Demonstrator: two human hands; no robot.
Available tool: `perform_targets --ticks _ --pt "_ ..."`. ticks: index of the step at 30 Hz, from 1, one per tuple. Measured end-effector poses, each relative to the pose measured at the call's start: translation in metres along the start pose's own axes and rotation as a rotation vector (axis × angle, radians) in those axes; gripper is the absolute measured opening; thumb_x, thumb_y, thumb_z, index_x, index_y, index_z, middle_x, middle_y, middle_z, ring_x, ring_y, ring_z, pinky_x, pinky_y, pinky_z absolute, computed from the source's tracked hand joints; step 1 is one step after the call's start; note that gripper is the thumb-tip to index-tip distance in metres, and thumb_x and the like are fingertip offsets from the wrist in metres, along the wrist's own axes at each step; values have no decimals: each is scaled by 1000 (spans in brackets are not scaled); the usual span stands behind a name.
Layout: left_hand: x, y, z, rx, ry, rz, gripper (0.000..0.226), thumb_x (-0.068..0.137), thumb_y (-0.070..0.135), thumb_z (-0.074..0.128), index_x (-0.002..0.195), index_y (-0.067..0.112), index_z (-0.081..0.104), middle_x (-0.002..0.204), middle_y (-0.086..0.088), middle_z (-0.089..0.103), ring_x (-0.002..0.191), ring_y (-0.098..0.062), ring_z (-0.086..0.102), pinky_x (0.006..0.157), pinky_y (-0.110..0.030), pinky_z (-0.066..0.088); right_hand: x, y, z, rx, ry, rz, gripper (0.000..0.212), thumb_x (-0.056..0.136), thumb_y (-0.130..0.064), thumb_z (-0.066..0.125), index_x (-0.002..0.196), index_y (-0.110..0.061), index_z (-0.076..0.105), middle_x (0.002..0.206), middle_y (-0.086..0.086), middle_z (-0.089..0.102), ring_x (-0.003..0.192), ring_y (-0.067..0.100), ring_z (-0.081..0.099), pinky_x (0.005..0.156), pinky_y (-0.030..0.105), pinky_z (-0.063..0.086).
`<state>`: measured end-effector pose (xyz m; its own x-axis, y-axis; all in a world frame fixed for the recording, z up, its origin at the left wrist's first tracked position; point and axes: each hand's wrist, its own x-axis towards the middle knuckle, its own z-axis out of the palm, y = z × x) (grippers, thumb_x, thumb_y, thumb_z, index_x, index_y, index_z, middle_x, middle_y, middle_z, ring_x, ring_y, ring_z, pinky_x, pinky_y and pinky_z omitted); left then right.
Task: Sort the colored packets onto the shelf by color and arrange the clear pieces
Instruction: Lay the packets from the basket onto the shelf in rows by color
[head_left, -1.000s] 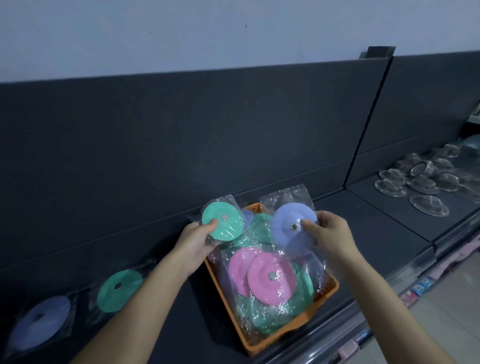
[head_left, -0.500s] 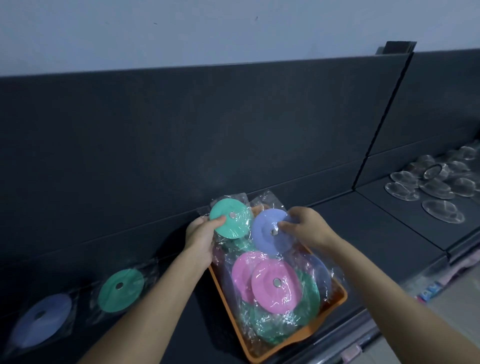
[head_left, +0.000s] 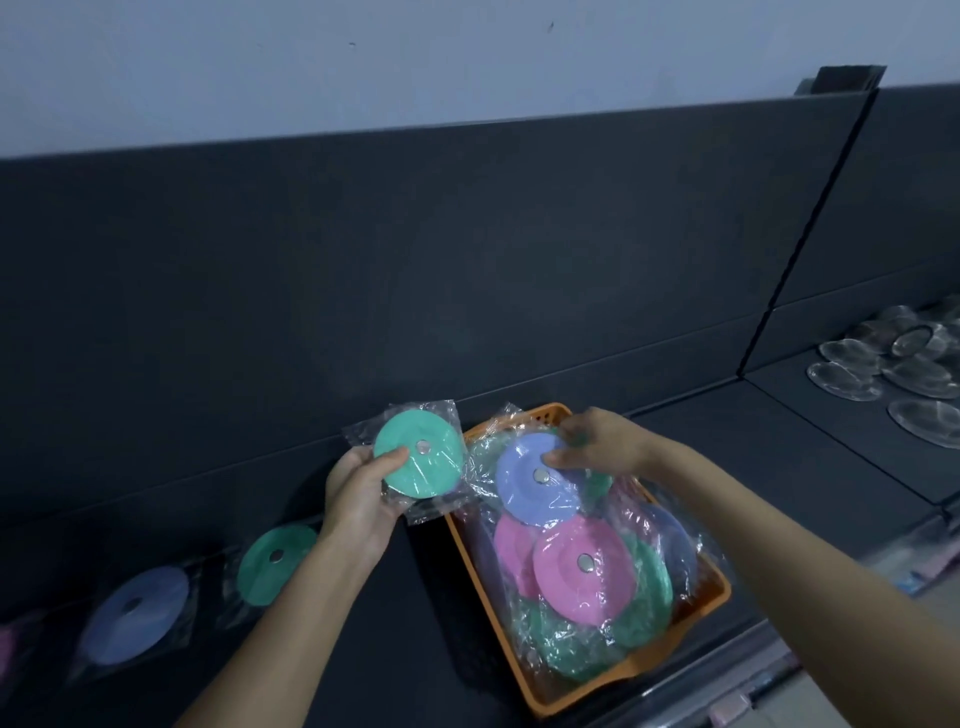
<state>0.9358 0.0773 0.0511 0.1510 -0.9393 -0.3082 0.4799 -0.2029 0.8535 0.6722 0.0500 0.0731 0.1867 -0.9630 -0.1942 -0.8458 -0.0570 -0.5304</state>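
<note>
- Left hand pinches a green packet, thumb on the disc's face and fingers behind the wrapper. A second ago it held the packet over the back corner of the orange basket. Now the packet has swung left, clear of the rim, and hangs above the dark shelf.
- Right hand pinches the upper edge of a purple packet, thumb on the disc and fingers curled behind. A second ago it held that packet raised. It has since come down, and the packet now seems to lie against the pile in the basket, just above the pink packets.
- Head view, left side: a sorted row lies on the shelf, with a green packet on the shelf just below the left wrist. A purple packet on the shelf lies further left, and a sliver of pink shows at the frame's edge.
- Judging by this, the held green packet is heading for the green one in the row, while the purple packet waits in the right hand.
- Many pink and green packets remain in the basket, so sorting looks to be at an early stage.
- Far right, the clear pieces sit loosely clustered on the next shelf section, well apart from both hands and not yet arranged.
</note>
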Motion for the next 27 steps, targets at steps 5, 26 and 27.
perform_targets --ticks 5,26,27 --pt "-3 -2 -16 -56 -13 45 12 85 -1 60 82 9 53 99 -13 67 89 -25 67 60 -35 58 -18 -6 5 123 166 -86 38 67 -41 75 55 -23 45 67 0 41 60 8 40 56 27 29" --pt "-29 29 -93 -172 14 90 15 85 3 60 76 13 54 99 -11 68 88 -22 68 71 -39 60 -52 -73 16 782 920 -2 17 77 -5 71 91 -13 68 79 0 67 67 9 59 59 17 49" --pt "-31 32 -98 -169 26 87 14 84 3 60 76 13 54 98 -11 68 86 -21 68 75 -40 57 -52 -80 18 869 940 0 15 78 -5 70 91 -13 68 79 1 67 67 10 59 60 19 50"
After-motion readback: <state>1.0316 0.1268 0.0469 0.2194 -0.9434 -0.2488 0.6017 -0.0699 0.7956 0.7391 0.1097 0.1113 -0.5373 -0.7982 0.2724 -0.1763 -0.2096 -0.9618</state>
